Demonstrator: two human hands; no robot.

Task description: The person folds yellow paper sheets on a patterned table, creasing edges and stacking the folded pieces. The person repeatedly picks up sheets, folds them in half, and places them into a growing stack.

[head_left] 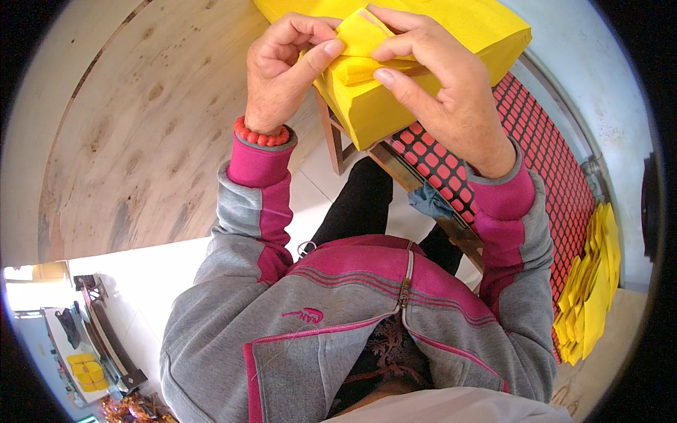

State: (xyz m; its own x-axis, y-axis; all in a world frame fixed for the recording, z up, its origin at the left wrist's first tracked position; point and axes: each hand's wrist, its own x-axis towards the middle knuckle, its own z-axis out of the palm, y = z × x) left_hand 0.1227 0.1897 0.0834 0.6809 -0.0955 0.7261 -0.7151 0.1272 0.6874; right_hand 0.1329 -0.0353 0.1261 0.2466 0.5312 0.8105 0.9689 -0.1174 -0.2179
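Note:
My left hand (285,67) and my right hand (437,77) meet over a thick stack of yellow paper sheets (486,32) at the top of the view. Together they pinch a folded piece of yellow paper (363,39), my left thumb pressing its left edge and my right fingers holding its right side. A red bead bracelet (261,135) circles my left wrist. Both arms wear grey and magenta sleeves. The stack rests on a small wooden stool (338,151).
A large round wooden board (141,127) fills the left side. A red plastic grid crate (543,155) lies under my right forearm. Several folded yellow papers (592,282) are piled at the right edge. White floor tiles (162,275) show below.

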